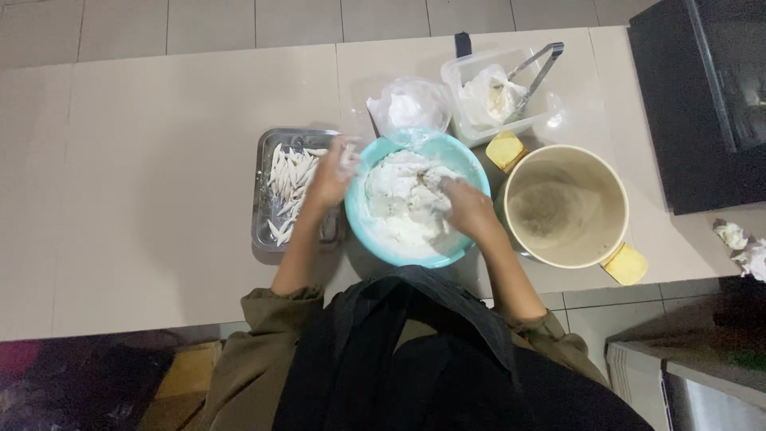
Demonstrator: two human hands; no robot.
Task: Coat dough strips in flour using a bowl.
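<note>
A turquoise bowl [363, 219] full of white flour stands on the counter in front of me. My right hand [467, 206] rests inside it, dusted with flour, fingers curled into the flour; what it grips is hidden. My left hand [333, 177] hovers over the bowl's left rim, beside a steel tray [266, 231]. The tray holds several small flour-coated fish [289, 187] laid in rows. Whether the left hand holds a piece is unclear.
A cream pot [566, 206] with yellow handles stands to the right. Behind the bowl lie a plastic bag of flour [408, 108] and a clear tub [499, 100] with metal tongs [536, 70]. A black appliance [702, 96] fills the far right; crumpled tissue [742, 247] lies near it.
</note>
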